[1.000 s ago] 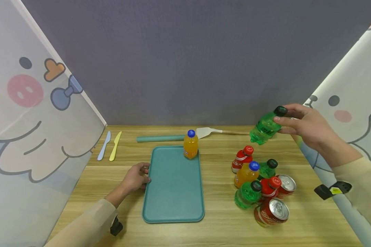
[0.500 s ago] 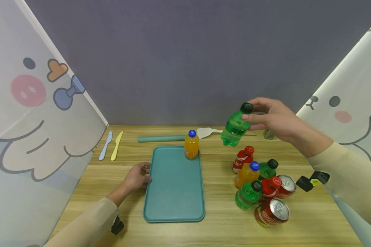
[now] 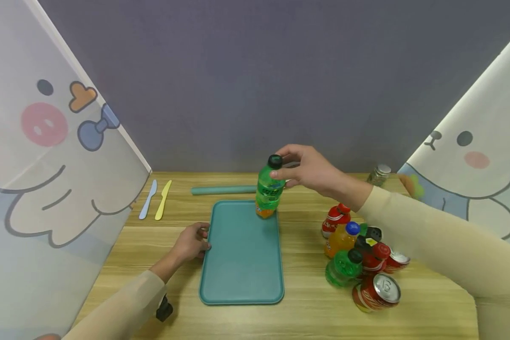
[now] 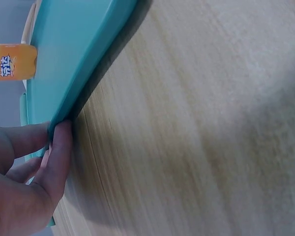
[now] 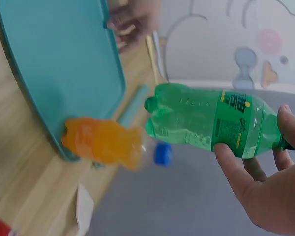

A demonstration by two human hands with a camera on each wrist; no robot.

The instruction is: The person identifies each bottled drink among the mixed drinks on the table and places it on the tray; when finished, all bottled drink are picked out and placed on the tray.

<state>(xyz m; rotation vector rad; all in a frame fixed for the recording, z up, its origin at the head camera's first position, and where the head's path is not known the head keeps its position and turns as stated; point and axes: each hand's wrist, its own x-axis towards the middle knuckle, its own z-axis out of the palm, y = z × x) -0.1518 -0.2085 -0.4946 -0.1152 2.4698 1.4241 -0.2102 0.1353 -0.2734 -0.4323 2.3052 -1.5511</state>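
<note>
My left fingers [image 4: 59, 147] are curled on the rim of the tray [image 3: 242, 264] at its left edge, thumb above and fingers below, so the left hand [image 3: 190, 244] holds it steady on the table [image 3: 306, 316]. Left of the tray, at the far left corner, lie a blue knife [image 3: 148, 199] and a yellow knife [image 3: 163, 199], flat plastic. A teal roll [image 3: 223, 190] lies along the far edge.

In the tray's far right corner stands the orange bottle [image 5: 103, 141], and my right hand [image 3: 312, 171] pinches the green bottle [image 3: 269, 189] just under its black cap, in the air over that corner, in front of the orange one. I judge it should come down upright beside the orange bottle without knocking it, the base flat on the tray, and the left hand should not let go.

The tray is smooth matt plastic with round corners; the green bottle is clear, ribbed and lobed at the base. Near the right edge stands a heap [image 3: 359, 257] of small bottles and shiny red cans, touching each other. A glass jar [image 3: 379, 174] sits at the far right corner.
</note>
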